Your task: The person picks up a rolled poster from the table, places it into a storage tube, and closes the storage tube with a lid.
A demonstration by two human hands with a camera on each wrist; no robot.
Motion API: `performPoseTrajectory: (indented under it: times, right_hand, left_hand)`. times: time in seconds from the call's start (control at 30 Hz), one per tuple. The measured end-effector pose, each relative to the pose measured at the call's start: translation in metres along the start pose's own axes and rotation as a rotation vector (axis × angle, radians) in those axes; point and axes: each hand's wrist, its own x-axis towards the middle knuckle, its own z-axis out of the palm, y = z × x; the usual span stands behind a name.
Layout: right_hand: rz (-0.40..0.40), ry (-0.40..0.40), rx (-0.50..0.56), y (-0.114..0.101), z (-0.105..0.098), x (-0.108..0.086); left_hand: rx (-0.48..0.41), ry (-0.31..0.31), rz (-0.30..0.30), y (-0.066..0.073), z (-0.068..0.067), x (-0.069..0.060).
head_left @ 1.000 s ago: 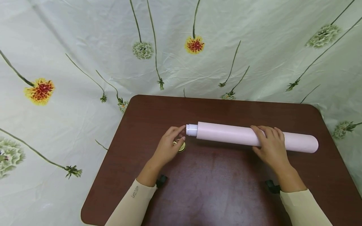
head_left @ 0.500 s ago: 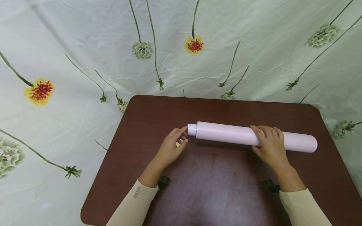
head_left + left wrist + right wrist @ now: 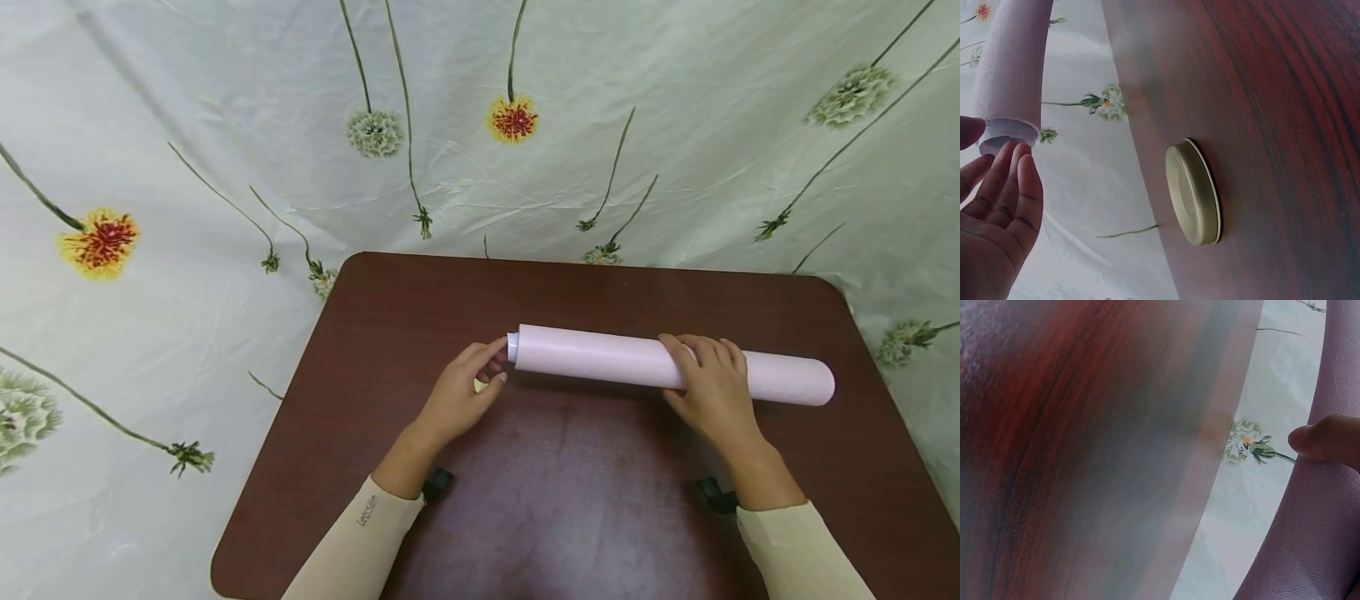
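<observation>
A long pink tube [image 3: 592, 354] lies sideways over the table, its left end showing a short white roll [image 3: 512, 347]. The left hand [image 3: 457, 396] touches the roll's end with extended fingertips; in the left wrist view the fingers reach the rim of the white roll [image 3: 1007, 132]. The right hand [image 3: 716, 392] grips the tube right of its middle, fingers over the top; its thumb presses the textured pink surface [image 3: 1310, 531] in the right wrist view. A round gold lid [image 3: 1194, 192] rests on the table near the left hand, mostly hidden behind it in the head view.
The dark reddish-brown table [image 3: 465, 287] has rounded corners. Behind it and at its left hangs a pale cloth [image 3: 285, 100] printed with flowers on long stems. Dark straps or mounts show beside both wrists.
The white roll sticks out less from the tube's left end. The left hand has moved right along with it. The right hand keeps its grip, shifted very slightly left with the tube.
</observation>
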Motion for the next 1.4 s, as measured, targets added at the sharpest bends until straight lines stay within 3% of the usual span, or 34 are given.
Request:
performPoseTrajectory:
  times: [0.5, 0.8, 1.07, 1.2, 1.4]
  right_hand:
    - [-0.022, -0.007, 0.002, -0.002, 0.003, 0.002]
    - [-0.027, -0.011, 0.005, -0.004, 0.003, 0.005]
    - [-0.027, -0.018, -0.001, -0.003, 0.002, 0.005]
    - [-0.028, -0.017, -0.008, -0.001, 0.0, 0.004]
    - [-0.034, -0.022, -0.01, 0.001, -0.002, 0.001]
  left_hand:
    - [0.017, -0.028, 0.017, -0.001, 0.005, -0.002]
    - [0.033, -0.07, -0.02, -0.001, 0.007, -0.003]
    - [0.028, -0.029, 0.005, -0.003, 0.004, -0.003]
    - [0.066, -0.008, -0.005, -0.007, 0.0, -0.002]
    - [0.238, -0.04, -0.11, -0.022, -0.008, -0.004]
